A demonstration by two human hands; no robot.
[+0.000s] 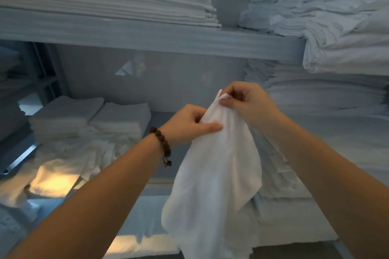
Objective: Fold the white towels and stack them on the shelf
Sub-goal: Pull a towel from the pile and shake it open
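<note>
A limp white cloth towel [216,174] is pinched at its top (long axis hanging straight down) by the right hand [246,103], and gripped just below by the left hand [189,124].

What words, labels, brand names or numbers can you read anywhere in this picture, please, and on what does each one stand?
None: no readable text shows anywhere.
The white towel, pinched by the left hand and the right hand, is plain.
The folded stacks, the shelf and the beaded bracelet carry no visible lettering or tags.
</note>
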